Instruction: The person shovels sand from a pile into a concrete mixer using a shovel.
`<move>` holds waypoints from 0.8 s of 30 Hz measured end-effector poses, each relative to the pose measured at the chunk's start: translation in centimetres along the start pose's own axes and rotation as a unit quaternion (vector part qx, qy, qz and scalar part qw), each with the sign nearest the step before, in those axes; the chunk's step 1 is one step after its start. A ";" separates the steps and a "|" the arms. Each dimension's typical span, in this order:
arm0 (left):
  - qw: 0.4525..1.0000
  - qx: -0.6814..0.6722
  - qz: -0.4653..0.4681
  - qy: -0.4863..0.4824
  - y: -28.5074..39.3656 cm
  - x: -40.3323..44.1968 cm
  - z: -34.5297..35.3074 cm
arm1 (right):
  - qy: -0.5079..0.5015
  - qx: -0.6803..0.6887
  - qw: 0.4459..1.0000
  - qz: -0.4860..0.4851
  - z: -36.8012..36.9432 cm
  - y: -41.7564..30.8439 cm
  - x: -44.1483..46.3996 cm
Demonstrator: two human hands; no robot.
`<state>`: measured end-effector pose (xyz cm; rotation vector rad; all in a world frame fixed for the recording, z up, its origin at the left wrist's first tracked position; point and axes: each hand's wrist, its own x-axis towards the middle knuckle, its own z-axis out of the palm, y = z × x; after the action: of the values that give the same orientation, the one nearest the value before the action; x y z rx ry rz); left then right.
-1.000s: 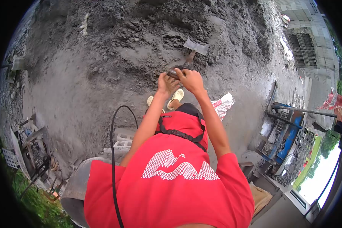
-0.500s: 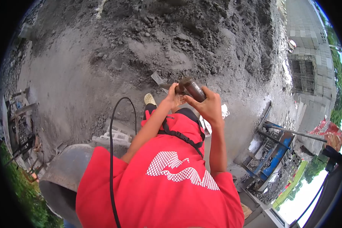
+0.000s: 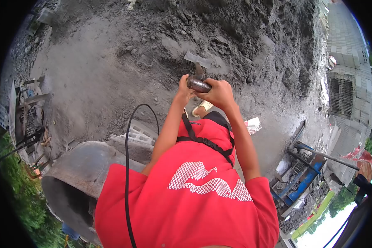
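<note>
Both my hands are around the thick, dark cylindrical handle end of a shovel (image 3: 199, 85), held out in front of my waist. My left hand (image 3: 184, 91) closes on the handle's left end. On its right end, my right hand (image 3: 220, 94) wraps its fingers, thumb pressed along the grip. Beyond the handle, the brown shaft is strongly foreshortened, and a flat grey metal blade lies against the edge of a heap of dark gravelly sand (image 3: 235, 45). A light-coloured clog (image 3: 202, 107) shows on one foot beneath my arms.
A large metal mixer drum (image 3: 84, 165) stands at my left, near concrete blocks (image 3: 138, 134). A black cable (image 3: 127, 182) hangs before me. To the right are a blue metal frame (image 3: 308, 177), a white sack (image 3: 253, 125) and a block wall (image 3: 347, 62).
My hands have swung the shovel so its blade points away from me, over the sand's edge. The handle end has turned from tilted upward to nearly crosswise. My view has shifted slightly.
</note>
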<state>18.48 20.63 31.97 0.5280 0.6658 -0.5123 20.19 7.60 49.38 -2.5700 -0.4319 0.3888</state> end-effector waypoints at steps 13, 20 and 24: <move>0.747 0.384 0.480 0.250 6.3 -5.9 7.5 | 0.033 0.023 0.995 -0.088 1.1 -1.5 2.1; 0.711 0.385 0.523 0.271 7.3 -5.3 8.4 | 0.007 0.027 0.994 -0.107 0.6 -1.1 4.0; 0.738 0.349 0.518 0.255 8.6 -4.6 10.3 | -0.008 0.055 0.995 -0.087 0.2 0.0 5.6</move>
<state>24.98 22.17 44.47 1.6686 0.5630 0.5250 25.20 9.72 48.15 -2.4013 -0.6168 0.3596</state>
